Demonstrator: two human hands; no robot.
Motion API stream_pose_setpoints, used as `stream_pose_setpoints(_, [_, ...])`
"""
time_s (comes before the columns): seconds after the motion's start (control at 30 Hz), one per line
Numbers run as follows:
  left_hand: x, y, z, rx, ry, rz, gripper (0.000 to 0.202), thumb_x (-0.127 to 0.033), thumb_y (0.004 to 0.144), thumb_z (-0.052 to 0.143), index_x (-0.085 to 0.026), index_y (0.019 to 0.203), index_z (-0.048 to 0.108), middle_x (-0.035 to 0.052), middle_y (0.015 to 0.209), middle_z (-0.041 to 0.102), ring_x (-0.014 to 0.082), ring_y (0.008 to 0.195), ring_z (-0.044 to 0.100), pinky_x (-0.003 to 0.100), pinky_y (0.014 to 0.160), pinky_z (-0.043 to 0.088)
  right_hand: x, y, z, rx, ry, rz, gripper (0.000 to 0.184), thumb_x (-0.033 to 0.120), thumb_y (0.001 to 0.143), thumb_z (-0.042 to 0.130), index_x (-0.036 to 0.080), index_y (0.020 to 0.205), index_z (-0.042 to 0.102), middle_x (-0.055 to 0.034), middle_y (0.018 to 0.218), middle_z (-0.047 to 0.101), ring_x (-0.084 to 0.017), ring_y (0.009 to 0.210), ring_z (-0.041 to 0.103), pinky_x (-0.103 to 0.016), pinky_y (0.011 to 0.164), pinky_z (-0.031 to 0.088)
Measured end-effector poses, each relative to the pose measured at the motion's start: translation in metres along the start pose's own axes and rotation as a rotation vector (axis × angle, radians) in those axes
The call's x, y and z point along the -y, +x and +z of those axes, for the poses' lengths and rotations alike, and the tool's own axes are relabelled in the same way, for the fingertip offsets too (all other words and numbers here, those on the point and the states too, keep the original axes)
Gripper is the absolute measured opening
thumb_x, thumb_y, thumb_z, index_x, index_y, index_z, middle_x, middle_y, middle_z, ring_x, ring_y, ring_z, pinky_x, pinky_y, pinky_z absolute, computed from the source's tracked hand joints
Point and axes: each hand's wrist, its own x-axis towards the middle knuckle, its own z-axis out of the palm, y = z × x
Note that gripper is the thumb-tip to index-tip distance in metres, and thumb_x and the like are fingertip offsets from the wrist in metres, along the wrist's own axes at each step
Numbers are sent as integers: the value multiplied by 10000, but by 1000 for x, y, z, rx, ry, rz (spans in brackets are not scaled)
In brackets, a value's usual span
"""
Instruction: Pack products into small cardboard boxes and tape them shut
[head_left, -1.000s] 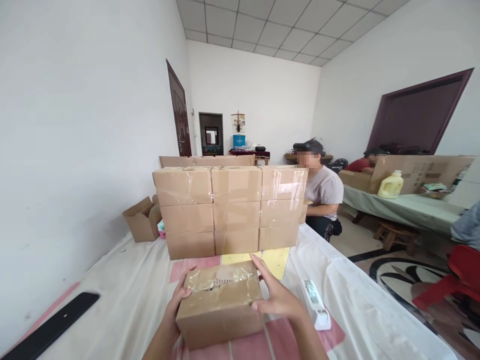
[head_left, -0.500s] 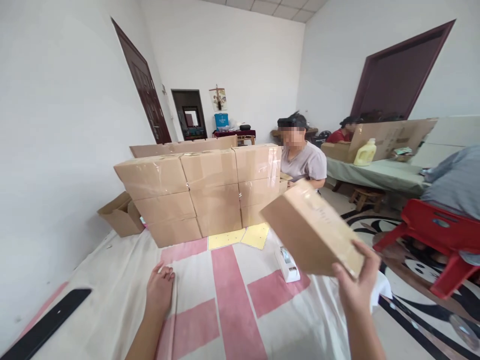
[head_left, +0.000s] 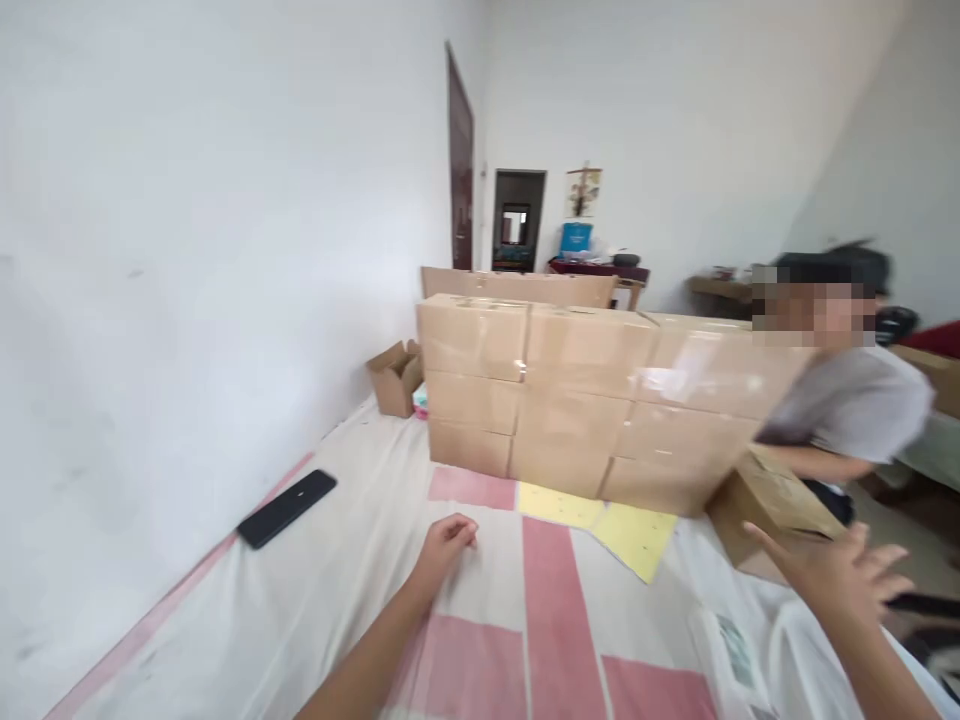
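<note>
At the right, my right hand (head_left: 844, 575) is open with its fingers spread, at the near side of a cardboard box (head_left: 780, 500). This box stands on the table beside the right end of a wall of stacked, taped cardboard boxes (head_left: 574, 390). Whether my fingertips still touch the box is hard to tell. My left hand (head_left: 448, 545) rests on the pink and white tablecloth (head_left: 480, 590) with its fingers curled in and nothing visible in them. Yellow sheets (head_left: 637, 535) lie in front of the stack. A white plastic item with a greenish panel (head_left: 731, 650) lies near my right hand.
A black phone-like slab (head_left: 287, 508) lies on the cloth at the left, near the white wall. An open carton (head_left: 394, 380) stands left of the stack. Another person (head_left: 847, 400) sits behind the stack's right end. More cardboard (head_left: 517, 285) rises behind the stack.
My right hand has put the cardboard box down beside the stack and let go of it. The view has swung to the left. My left hand stays on the cloth, curled.
</note>
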Motion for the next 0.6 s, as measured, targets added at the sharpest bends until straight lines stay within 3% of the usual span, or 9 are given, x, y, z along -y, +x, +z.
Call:
stream_pose_setpoints(0.07, [-7, 20, -38, 25, 77, 59, 309, -502, 752, 749, -200, 687, 731, 54, 645, 699, 247, 677, 649, 383, 752, 532, 50, -14, 13, 37, 41, -285, 1163, 780, 727, 652, 142, 1616, 259, -366, 1616, 192, -463, 1554, 72, -763, 1070, 219])
stream_pose_setpoints(0.13, [-13, 53, -87, -38, 139, 121, 286, -504, 782, 725, -219, 777, 746, 66, 782, 738, 273, 823, 674, 416, 877, 528, 107, -47, 31, 152, 132, -565, 908, 656, 833, 633, 224, 1583, 355, -281, 1576, 373, -386, 1542, 228, -672, 1142, 290])
stream_pose_setpoints(0.2, [-15, 100, -136, -181, 184, 167, 320, -489, 775, 743, -229, 959, 730, 90, 1017, 739, 303, 1038, 655, 464, 1028, 470, 170, -99, 58, 410, 275, -870, 674, 483, 890, 638, 223, 1492, 481, -227, 1450, 549, -382, 1466, 402, -646, 1154, 362])
stream_pose_setpoints(0.27, [-12, 157, -173, -349, 210, 190, 504, -481, 775, 753, -203, 1181, 639, 151, 1275, 646, 338, 1251, 566, 520, 1125, 388, 237, -165, 95, 674, 397, -1000, 507, 361, 954, 547, 249, 1447, 514, -161, 1491, 535, -346, 1447, 442, -618, 1153, 397])
stream_pose_setpoints(0.33, [-4, 217, -193, -463, 224, 203, 716, -476, 801, 746, -146, 1379, 481, 230, 1490, 462, 369, 1433, 404, 539, 1196, 291, 306, -234, 138, 972, 509, -984, 501, 315, 986, 469, 244, 1482, 480, -124, 1601, 414, -310, 1496, 372, -563, 1214, 346])
stream_pose_setpoints(0.4, [10, 268, -199, -516, 231, 220, 892, -473, 805, 762, -100, 1488, 326, 277, 1596, 292, 376, 1528, 244, 517, 1242, 209, 372, -295, 187, 1146, 600, -800, 573, 306, 999, 420, 231, 1564, 363, -100, 1654, 326, -280, 1527, 313, -517, 1240, 320])
stream_pose_setpoints(0.5, [33, 320, -198, -553, 228, 245, 1050, -500, 819, 761, -87, 1562, 145, 291, 1654, 140, 360, 1569, 120, 494, 1262, 164, 452, -351, 261, 1136, 457, -518, 670, 222, 990, 363, 121, 1620, 158, -167, 1683, 222, -262, 1555, 238, -471, 1213, 350])
stream_pose_setpoints(0.6, [53, 341, -202, -564, 225, 265, 941, -502, 915, 644, -111, 1585, 112, 257, 1645, 219, 316, 1553, 212, 455, 1247, 235, 496, -362, 322, 1062, 125, -451, 605, 127, 941, 439, 78, 1536, 336, -234, 1590, 366, -302, 1425, 462, -414, 1098, 460])
